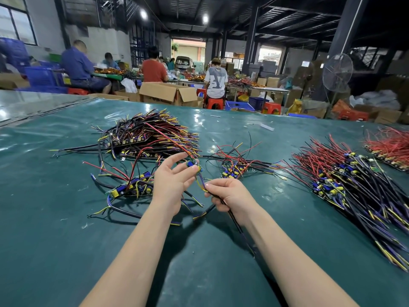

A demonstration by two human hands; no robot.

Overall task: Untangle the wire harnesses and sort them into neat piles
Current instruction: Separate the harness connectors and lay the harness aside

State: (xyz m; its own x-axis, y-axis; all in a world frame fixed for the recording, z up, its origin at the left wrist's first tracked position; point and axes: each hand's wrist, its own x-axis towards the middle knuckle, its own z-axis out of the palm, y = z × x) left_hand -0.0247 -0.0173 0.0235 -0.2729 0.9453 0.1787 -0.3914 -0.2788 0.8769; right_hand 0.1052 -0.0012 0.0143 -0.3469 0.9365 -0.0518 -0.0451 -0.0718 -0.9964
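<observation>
My left hand (172, 182) pinches the small circuit board end of one wire harness (195, 168) above the green table (66, 240). My right hand (230, 196) grips that harness's black cable, which runs back along my forearm. A red wire from it leads up into the big tangled heap (150, 134) at the back. A small loose cluster of harnesses (130, 187) lies left of my left hand. Another small cluster (236, 167) lies just beyond my right hand. A long sorted pile (345, 180) stretches along the right.
A red-wired pile (391, 149) lies at the far right edge. Small scraps (266, 126) lie on the far part of the table. Beyond it people sit at other benches among cardboard boxes (168, 93), red stools, blue crates and a standing fan (337, 73).
</observation>
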